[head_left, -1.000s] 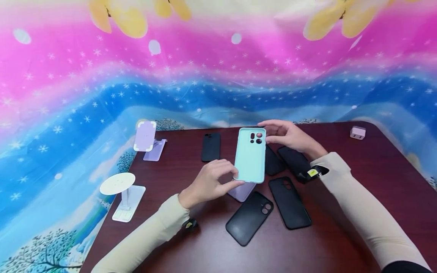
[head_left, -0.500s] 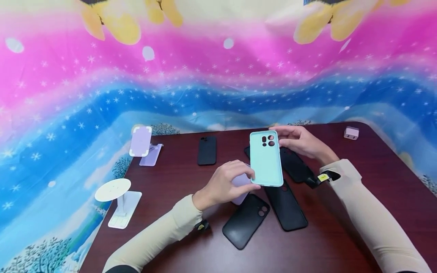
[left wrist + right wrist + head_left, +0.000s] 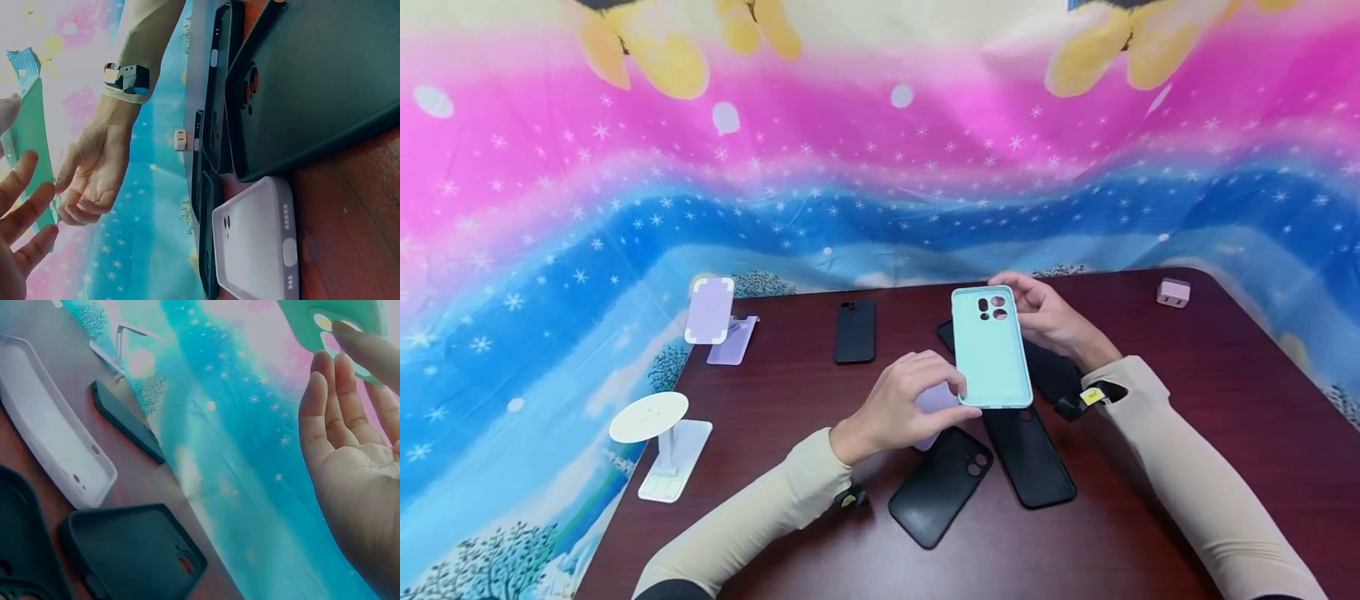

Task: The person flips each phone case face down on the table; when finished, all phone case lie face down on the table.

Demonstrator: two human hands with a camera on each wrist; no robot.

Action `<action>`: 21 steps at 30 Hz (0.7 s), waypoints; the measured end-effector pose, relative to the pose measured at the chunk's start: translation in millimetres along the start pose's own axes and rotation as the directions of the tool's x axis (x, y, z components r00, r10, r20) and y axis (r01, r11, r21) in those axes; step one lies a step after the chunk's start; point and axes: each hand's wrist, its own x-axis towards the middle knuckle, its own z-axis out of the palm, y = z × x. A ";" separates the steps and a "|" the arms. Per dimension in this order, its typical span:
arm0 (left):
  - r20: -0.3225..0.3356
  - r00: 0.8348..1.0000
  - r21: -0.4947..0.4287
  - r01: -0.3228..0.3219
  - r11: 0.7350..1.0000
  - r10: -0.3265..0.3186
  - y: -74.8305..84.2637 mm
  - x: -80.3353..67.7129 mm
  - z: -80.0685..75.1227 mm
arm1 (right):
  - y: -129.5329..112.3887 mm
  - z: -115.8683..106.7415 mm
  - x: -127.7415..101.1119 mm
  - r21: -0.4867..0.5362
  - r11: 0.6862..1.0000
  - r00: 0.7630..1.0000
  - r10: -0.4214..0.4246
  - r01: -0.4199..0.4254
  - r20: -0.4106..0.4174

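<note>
A mint-green phone case (image 3: 992, 350) is held up above the table, its hollow inner side and camera cutouts showing in the head view. My left hand (image 3: 906, 396) pinches its lower left corner between thumb and fingers. At the upper right edge my right hand (image 3: 1052, 321) holds it, partly hidden behind the case; in the right wrist view the thumb (image 3: 362, 347) lies by the camera cutouts. Beneath, a black phone case (image 3: 942, 487), another black case (image 3: 1033, 458) and a partly covered lilac case (image 3: 934, 408) lie on the table.
A dark phone (image 3: 854, 332) lies toward the back of the brown table (image 3: 797, 533). On the left stand a lilac phone stand (image 3: 709, 312) and a white round-topped stand (image 3: 649, 418). A small pink charger (image 3: 1173, 292) sits back right. More black cases (image 3: 1051, 371) lie under the right forearm.
Both hands have carried the mint case a little to the right over the cases. Since half a second ago my right hand has shifted slightly left, closer behind the case's edge.
</note>
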 end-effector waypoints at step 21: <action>0.038 0.998 0.055 -0.044 0.998 0.041 4.1 -1.0 2.8 | 4.5 3.3 7.1 -0.016 0.998 0.996 0.056 -0.055 0.069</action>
